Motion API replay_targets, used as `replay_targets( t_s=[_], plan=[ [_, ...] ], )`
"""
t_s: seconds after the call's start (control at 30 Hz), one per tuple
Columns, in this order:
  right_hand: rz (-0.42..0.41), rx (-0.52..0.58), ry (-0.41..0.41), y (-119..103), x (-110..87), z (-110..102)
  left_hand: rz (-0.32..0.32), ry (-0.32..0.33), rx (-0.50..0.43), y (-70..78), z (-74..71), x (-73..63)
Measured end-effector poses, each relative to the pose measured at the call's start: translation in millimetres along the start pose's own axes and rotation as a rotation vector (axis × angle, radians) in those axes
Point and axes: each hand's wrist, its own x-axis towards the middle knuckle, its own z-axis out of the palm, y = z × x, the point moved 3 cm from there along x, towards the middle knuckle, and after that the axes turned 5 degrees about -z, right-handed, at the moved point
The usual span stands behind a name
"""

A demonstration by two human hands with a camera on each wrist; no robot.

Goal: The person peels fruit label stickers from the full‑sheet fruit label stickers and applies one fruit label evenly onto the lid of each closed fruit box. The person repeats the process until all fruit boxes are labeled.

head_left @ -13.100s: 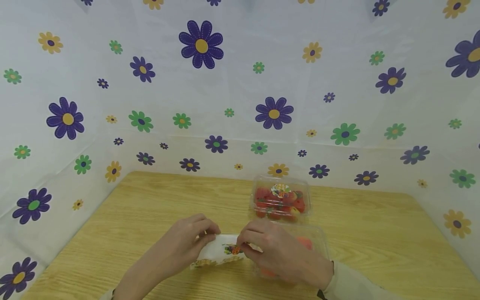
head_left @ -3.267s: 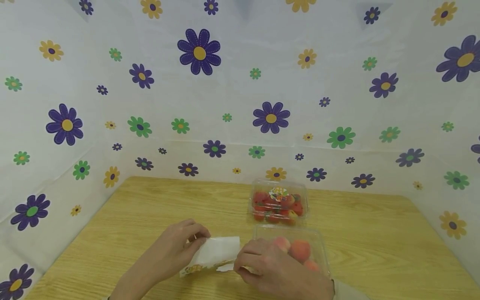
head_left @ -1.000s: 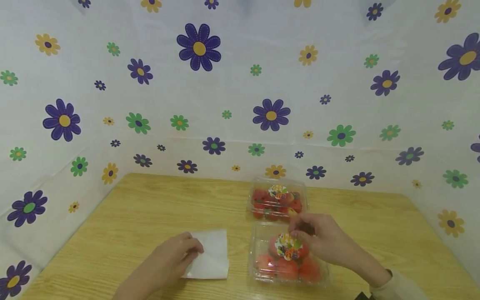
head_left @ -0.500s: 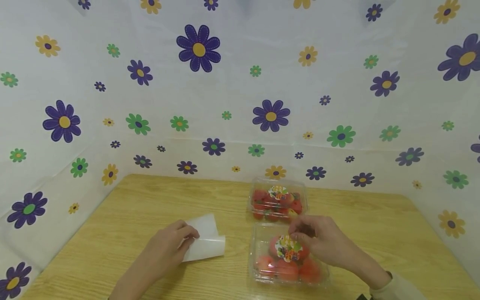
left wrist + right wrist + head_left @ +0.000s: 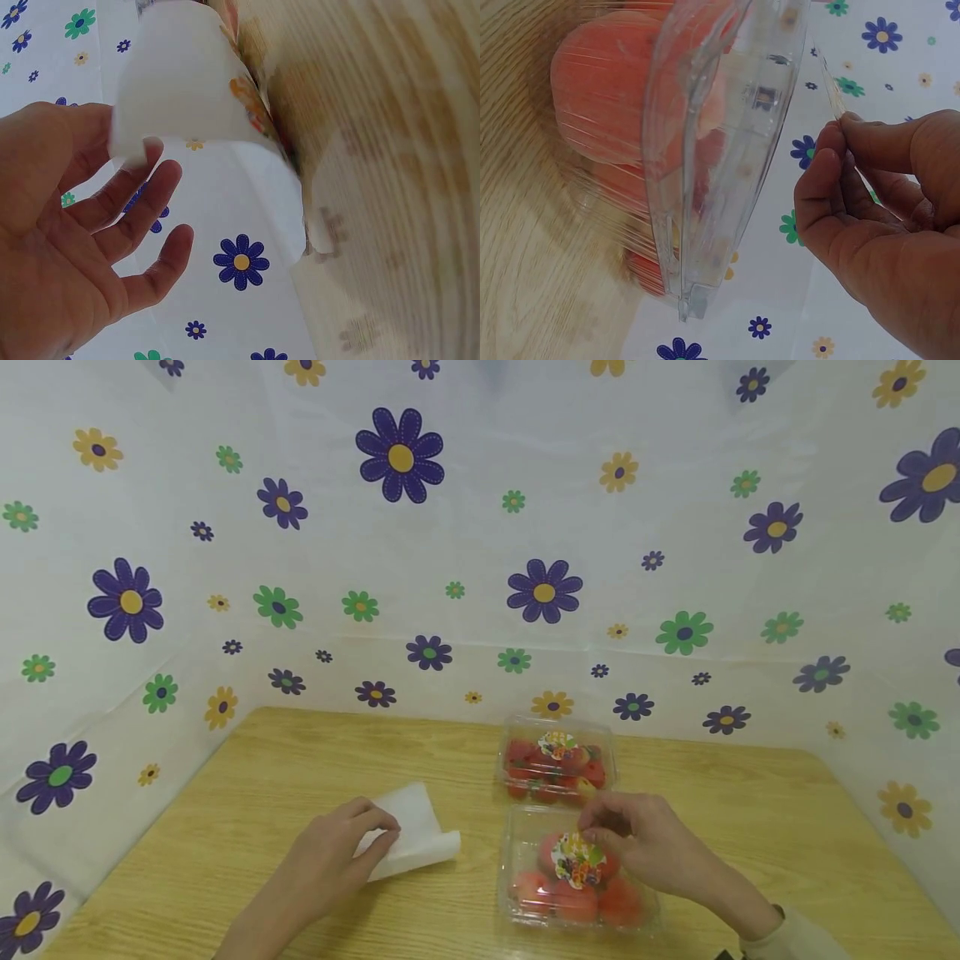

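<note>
My left hand (image 5: 330,852) pinches a white sticker sheet (image 5: 412,827) between thumb and forefinger, above the table left of the boxes. In the left wrist view the sheet (image 5: 180,75) bends over, and colourful fruit stickers (image 5: 249,101) show on its other face. My right hand (image 5: 645,847) pinches the edge of a round fruit sticker (image 5: 577,860) over the front clear plastic box (image 5: 517,906), which holds several peaches (image 5: 573,902). In the right wrist view this sticker (image 5: 829,79) is seen nearly edge-on, apart from the box lid (image 5: 757,142).
Behind the front box stands a second clear box (image 5: 555,722) with red, strawberry-like fruit (image 5: 543,768) and a similar sticker (image 5: 558,745) on its lid. A flowered white cloth (image 5: 465,527) walls in the wooden table (image 5: 322,760) at the back and sides.
Earlier both hands were at the sheet; since then my right hand has moved right with a sticker over the front box. My left hand has drawn the sheet slightly left, and it has bent.
</note>
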Motion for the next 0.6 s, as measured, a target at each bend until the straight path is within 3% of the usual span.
replay_targets(
  t_s=[0.27,0.6],
  plan=[
    [0.014,-0.015,0.005,1.0,0.3,0.9,0.005,0.009,-0.010,0.4,-0.1,-2.0],
    [0.000,-0.051,0.011,0.4,1.0,1.0,-0.058,-0.057,-0.006,1.3,-1.3,-1.1]
  ],
)
